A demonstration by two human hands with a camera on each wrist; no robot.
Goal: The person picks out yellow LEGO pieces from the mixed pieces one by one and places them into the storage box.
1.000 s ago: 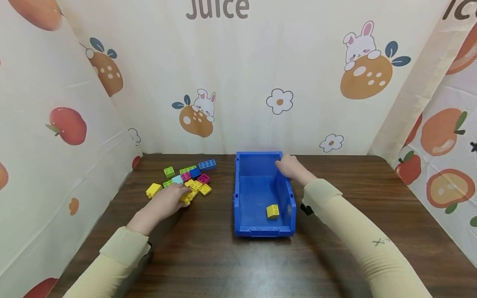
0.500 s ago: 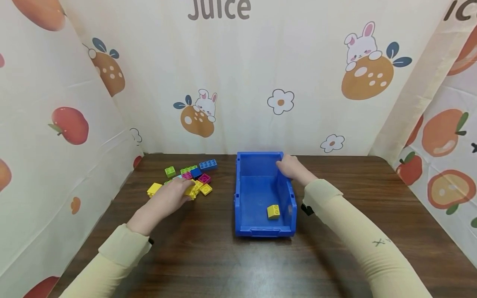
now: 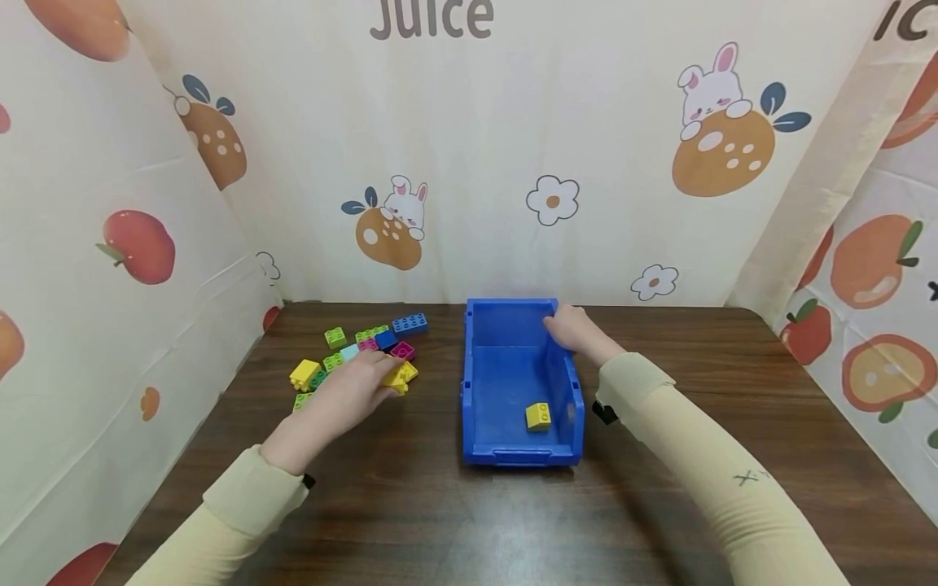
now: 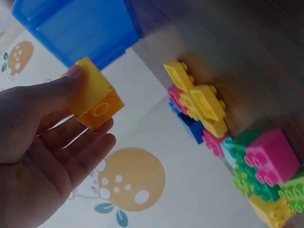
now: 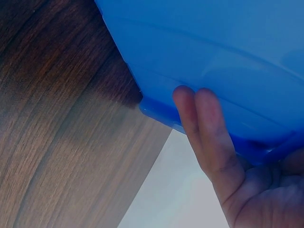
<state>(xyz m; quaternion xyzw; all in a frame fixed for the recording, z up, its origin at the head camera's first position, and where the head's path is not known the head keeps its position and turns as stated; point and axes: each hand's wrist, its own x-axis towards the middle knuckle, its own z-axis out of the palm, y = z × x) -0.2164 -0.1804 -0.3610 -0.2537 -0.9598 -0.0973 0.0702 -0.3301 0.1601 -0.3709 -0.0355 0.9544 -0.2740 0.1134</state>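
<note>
My left hand (image 3: 350,392) pinches a yellow toy building block (image 4: 95,97) between thumb and fingers, as the left wrist view shows. It hovers by a loose group of coloured blocks, which includes a magenta block (image 4: 273,156) and a dark blue block (image 3: 385,340). In the head view the hand covers part of the group. My right hand (image 3: 576,329) grips the far right corner of a blue plastic bin (image 3: 506,378). In the right wrist view, two of its fingers (image 5: 211,116) lie along the bin's outer wall. One yellow block (image 3: 538,417) sits inside, near the bin's front.
A long blue block (image 3: 409,324) and a small green block (image 3: 335,338) lie at the back of the group. Another yellow block (image 3: 304,373) is at its left. The brown wooden table (image 3: 469,529) meets a printed curtain (image 3: 469,244) behind.
My left hand has lifted the yellow block and shifted slightly right with it. Green blocks left of the hand now show. My right hand and the bin stay where they were.
</note>
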